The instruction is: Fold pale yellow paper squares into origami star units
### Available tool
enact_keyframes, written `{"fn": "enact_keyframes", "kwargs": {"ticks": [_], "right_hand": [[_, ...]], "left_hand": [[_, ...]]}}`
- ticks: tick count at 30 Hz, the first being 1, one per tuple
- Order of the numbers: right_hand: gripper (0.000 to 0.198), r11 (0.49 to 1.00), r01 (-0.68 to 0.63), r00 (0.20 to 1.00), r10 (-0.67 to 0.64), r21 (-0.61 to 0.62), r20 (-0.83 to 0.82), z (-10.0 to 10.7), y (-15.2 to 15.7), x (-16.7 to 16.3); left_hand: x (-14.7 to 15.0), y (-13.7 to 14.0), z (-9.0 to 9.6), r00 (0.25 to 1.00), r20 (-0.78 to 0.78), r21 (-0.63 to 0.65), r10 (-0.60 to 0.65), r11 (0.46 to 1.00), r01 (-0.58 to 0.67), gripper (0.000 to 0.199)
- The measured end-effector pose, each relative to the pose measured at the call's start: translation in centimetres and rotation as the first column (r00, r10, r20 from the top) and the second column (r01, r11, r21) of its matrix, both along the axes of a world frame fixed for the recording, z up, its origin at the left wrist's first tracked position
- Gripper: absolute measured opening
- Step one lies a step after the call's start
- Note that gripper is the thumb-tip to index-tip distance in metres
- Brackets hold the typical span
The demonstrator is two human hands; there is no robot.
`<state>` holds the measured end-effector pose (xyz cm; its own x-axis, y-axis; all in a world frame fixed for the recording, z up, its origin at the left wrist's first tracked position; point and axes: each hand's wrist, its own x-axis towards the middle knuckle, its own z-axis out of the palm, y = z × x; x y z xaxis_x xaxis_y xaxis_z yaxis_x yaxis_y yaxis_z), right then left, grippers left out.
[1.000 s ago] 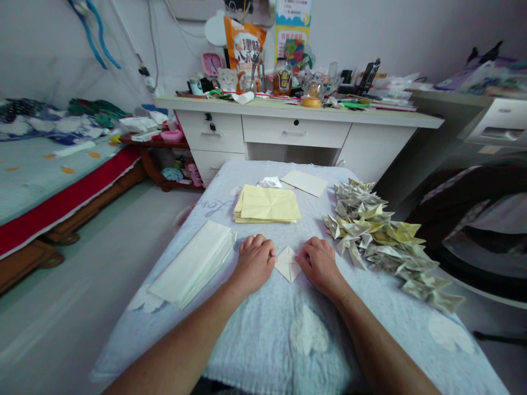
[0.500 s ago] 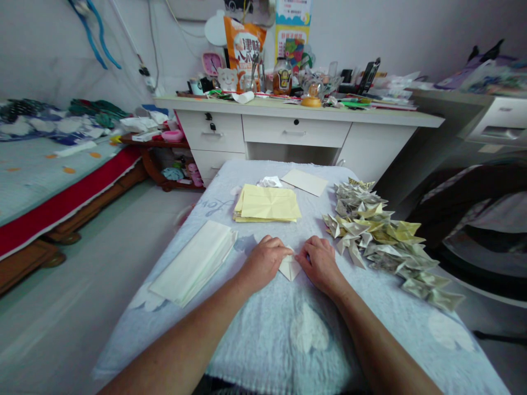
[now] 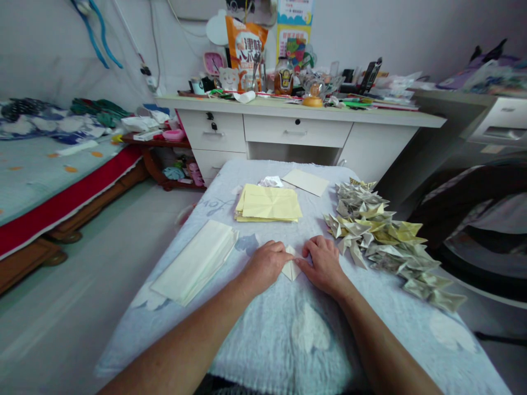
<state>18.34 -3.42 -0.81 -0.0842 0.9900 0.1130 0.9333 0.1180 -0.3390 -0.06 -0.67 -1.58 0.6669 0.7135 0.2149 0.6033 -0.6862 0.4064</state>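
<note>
A small folded piece of pale paper [image 3: 291,270] lies on the cloth-covered table, its point towards me. My left hand [image 3: 269,264] is closed at the paper's left side, with thumb and fingertips on it. From the right, my right hand [image 3: 323,263] has its fingers curled and its thumb on the paper near the left thumb. Beyond the hands lies a stack of yellow paper [image 3: 269,203] with crease lines on the top sheet. To the left is a stack of long white folded paper [image 3: 195,263]. Many folded paper pieces [image 3: 382,236] are heaped on the right.
A cream sheet [image 3: 307,182] and a crumpled white paper [image 3: 272,181] lie at the table's far end. Behind stands a cluttered white desk [image 3: 296,126]. A bed [image 3: 61,175] is on the left, a front-loading washing machine [image 3: 489,208] on the right.
Both hands stay at the folded paper. My right fingers have lifted slightly off its upper part and the thumb has slid inward, so more of the paper's top shows.
</note>
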Motion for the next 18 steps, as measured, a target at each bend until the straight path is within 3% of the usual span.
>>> {"fn": "enact_keyframes", "kwargs": {"ticks": [6,13,18], "right_hand": [[0.015,0.999,0.03,1.0,-0.029,-0.035,0.008,-0.1,0.0,0.0],[0.02,0.996,-0.025,0.996,0.018,-0.085,-0.082,0.2,0.2,1.3],[0.012,1.0,-0.027,0.982,0.026,-0.001,-0.185,0.6,0.1,1.5]], "left_hand": [[-0.1,-0.1,0.4,1.0,0.019,-0.025,-0.006,1.0,0.007,0.025],[-0.2,0.1,0.1,1.0,0.03,-0.047,-0.008,0.999,0.009,0.026],[-0.2,0.2,-0.1,0.998,0.057,-0.047,-0.01,0.999,0.012,0.026]]}}
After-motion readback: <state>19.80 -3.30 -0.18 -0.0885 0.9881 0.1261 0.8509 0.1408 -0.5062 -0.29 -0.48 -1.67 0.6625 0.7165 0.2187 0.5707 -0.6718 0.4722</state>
